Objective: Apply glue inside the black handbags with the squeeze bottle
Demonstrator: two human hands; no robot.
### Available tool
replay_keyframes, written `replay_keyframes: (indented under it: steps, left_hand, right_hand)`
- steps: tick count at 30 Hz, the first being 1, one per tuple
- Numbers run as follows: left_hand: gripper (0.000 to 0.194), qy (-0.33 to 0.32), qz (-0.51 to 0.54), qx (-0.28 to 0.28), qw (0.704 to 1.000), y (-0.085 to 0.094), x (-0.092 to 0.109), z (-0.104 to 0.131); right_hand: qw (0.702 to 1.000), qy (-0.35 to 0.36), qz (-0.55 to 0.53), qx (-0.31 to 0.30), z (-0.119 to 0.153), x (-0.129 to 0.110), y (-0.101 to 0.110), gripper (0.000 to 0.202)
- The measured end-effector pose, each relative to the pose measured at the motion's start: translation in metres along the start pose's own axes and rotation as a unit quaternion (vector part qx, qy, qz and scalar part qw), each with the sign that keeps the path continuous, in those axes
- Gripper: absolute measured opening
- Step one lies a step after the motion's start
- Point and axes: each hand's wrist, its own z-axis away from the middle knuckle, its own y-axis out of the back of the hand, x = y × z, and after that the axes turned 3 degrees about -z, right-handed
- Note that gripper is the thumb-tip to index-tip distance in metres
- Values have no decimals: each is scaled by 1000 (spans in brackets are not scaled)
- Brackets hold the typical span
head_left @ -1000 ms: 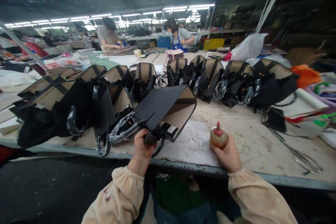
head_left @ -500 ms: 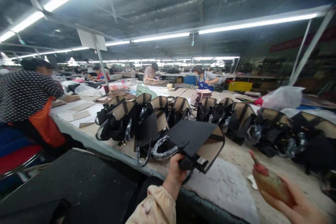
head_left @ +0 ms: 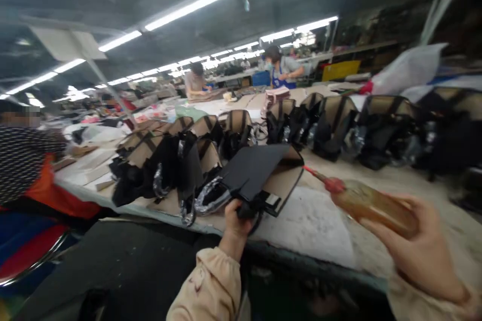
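My left hand (head_left: 237,223) is closed round the lower end of a black handbag (head_left: 254,168), which lies tilted at the table's front edge with its tan lining showing on the right. A plastic-wrapped handle (head_left: 211,198) loops out beside my fingers. In my right hand (head_left: 425,246) is a squeeze bottle of amber glue (head_left: 372,205), held nearly level. Its red nozzle points left, and the tip appears close to the bag's right edge; whether they touch I cannot tell.
More black bags with tan linings (head_left: 335,125) stand in a row along the worktable (head_left: 320,225). A co-worker in a dotted top (head_left: 26,145) sits at the left. Two people (head_left: 282,72) work across the table. A black surface (head_left: 150,266) lies at the lower left.
My right hand has brought the bottle up and left, its nozzle swinging from upward to leftward, towards the bag. The camera view has tilted. My left hand still grips the bag.
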Motion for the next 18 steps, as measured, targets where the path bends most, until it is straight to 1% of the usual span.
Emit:
replay_keyframes:
  steps: [1, 2, 4, 7, 9, 11, 14, 16, 18]
  left_hand:
    - [11, 7, -6, 8, 1000, 1, 0, -3]
    - [13, -3, -16, 15, 1000, 1, -1, -6]
    - [16, -8, -34, 7, 999, 4, -1, -12]
    - [16, -20, -38, -22, 999, 10, -2, -15]
    - [13, -29, -49, -42, 997, 14, -2, -14]
    - [15, -40, -65, -53, 996, 15, -2, -13]
    - [22, -50, -70, -38, 996, 13, -4, -12]
    - [22, -52, -70, -24, 996, 12, -6, -11]
    - [20, -56, -74, -23, 995, 11, -7, -11]
  right_hand:
    - [1000, -2, -23, -2, 5, -5, -1, 57]
    - [999, 5, -43, -4, 9, -9, -3, 49]
    - [999, 9, -48, -14, 15, -11, -5, 46]
    - [999, 8, -33, -37, 24, -15, -4, 44]
    - [998, 28, -13, -59, 30, -21, -1, 42]
    - [995, 56, 4, -77, 34, -27, -1, 39]
    - [992, 78, 21, -95, 38, -33, -4, 36]
    - [991, 84, 35, -101, 39, -35, -7, 36]
    - [991, 79, 42, -101, 41, -36, -9, 35]
